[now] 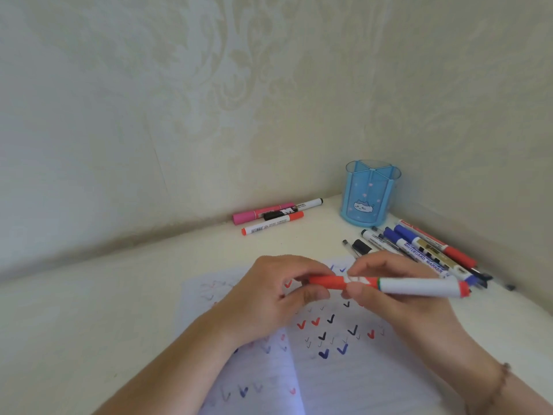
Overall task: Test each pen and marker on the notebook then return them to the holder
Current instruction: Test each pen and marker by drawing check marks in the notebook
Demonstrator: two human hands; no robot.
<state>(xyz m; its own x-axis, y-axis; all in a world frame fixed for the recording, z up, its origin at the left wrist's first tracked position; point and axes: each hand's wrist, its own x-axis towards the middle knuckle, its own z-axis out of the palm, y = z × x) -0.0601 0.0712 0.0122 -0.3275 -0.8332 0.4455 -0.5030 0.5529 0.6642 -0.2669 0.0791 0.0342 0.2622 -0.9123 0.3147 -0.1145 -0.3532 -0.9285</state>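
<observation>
Both hands hold a red whiteboard marker (419, 286) level above the open notebook (344, 363). My left hand (269, 298) grips its red cap (326, 282) with fingers and thumb. My right hand (398, 295) pinches the white barrel just beside the cap. The cap meets the barrel; whether it is seated I cannot tell. The notebook pages carry many red, black and blue tick marks. The blue pen holder (369, 193) stands in the back corner, with nothing visible inside it.
Three markers, pink (260, 216), black-and-white (294, 209) and red-capped (272, 223), lie by the back wall left of the holder. A pile of several pens and markers (425, 250) lies right of the notebook. Walls close the table at back and right.
</observation>
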